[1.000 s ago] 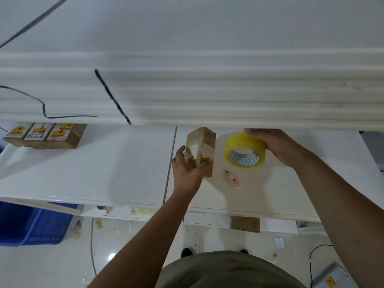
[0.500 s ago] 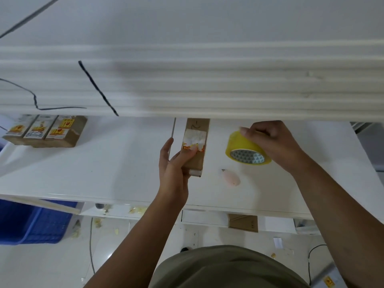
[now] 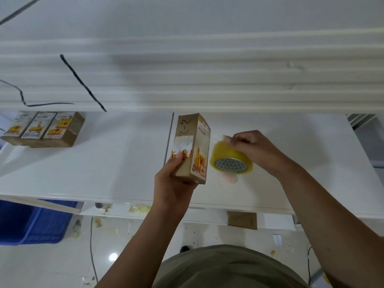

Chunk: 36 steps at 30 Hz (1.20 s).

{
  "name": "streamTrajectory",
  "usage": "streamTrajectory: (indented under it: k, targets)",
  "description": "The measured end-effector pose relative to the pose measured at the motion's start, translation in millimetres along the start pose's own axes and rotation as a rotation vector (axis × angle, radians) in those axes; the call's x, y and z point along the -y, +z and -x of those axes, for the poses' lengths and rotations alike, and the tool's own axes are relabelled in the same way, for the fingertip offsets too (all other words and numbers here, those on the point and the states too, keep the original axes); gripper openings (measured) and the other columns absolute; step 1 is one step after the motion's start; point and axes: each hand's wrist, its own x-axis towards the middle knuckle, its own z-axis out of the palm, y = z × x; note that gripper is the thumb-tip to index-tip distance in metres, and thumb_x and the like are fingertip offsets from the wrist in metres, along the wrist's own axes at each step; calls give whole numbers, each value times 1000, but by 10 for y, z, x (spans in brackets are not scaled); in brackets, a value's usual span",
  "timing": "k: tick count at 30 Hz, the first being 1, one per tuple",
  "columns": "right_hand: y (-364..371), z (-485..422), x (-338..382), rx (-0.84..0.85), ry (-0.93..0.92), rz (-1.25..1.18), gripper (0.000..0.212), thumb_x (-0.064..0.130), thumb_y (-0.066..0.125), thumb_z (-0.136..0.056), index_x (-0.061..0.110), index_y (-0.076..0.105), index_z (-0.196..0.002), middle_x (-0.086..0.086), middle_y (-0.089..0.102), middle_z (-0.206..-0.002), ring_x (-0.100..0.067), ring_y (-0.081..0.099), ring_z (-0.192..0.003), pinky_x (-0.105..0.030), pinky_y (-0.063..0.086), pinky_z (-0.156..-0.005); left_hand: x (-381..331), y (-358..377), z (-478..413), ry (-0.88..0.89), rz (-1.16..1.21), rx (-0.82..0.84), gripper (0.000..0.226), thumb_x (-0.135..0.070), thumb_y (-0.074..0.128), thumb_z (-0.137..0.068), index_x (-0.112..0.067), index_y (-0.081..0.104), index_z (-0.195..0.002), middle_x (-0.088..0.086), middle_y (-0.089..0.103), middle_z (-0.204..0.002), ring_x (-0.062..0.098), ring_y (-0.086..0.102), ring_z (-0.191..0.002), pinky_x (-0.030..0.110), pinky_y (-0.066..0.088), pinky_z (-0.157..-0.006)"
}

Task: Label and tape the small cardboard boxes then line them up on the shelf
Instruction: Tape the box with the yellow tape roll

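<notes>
Just above the white shelf (image 3: 104,163), the raised left hand (image 3: 174,183) grips the small cardboard box (image 3: 193,146) upright by its lower end, thumb on the label, while the right hand (image 3: 255,150) beside it curls its fingers around the yellow tape roll (image 3: 230,161).

The left hand (image 3: 172,190) is gripping the small cardboard box (image 3: 192,140) by its near end, thumb pressing on the label. Just right of that grip, the right hand (image 3: 255,150) is pinching the yellow tape roll (image 3: 227,155). Well left of the grip, three labelled boxes (image 3: 41,129) are sitting together on the shelf (image 3: 104,163).
</notes>
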Motion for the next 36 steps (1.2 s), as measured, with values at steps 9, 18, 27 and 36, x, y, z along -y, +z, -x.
streamTrajectory:
  k: [9, 18, 27, 36]
  targets:
    - [140, -15, -37, 76, -6, -247, 90, 86, 75, -64, -1, 65, -83, -9, 60, -80, -19, 62, -79, -35, 47, -79, -55, -128, 39, -76, 163, 20, 41, -36, 73, -86, -19, 71, -123, 17, 68, -135, 39, 67, -116, 43, 56, -88]
    - [100, 113, 80, 26, -217, -416, 39, 38, 72, -93, 14, 57, -66, 1, 43, -67, -15, 46, -68, -27, 37, -65, -170, -162, 80, -154, 384, 50, 58, -43, 73, -90, -13, 70, -139, 21, 61, -149, 43, 62, -130, 45, 53, -94]
    - [136, 154, 40, 54, -157, -306, 43, 50, 71, -89, 14, 60, -68, -6, 49, -71, -19, 52, -71, -36, 38, -68, -53, -149, 128, -270, 482, 49, 56, -47, 62, -100, -12, 66, -144, 25, 54, -155, 46, 52, -142, 44, 33, -116]
    - [171, 194, -72, 40, -108, -307, 43, 51, 71, -92, 18, 61, -66, -1, 51, -69, -17, 55, -70, -38, 42, -73, 30, -7, 191, -339, 512, 100, 52, -43, 50, -106, -4, 74, -132, 25, 56, -152, 50, 58, -131, 53, 54, -99]
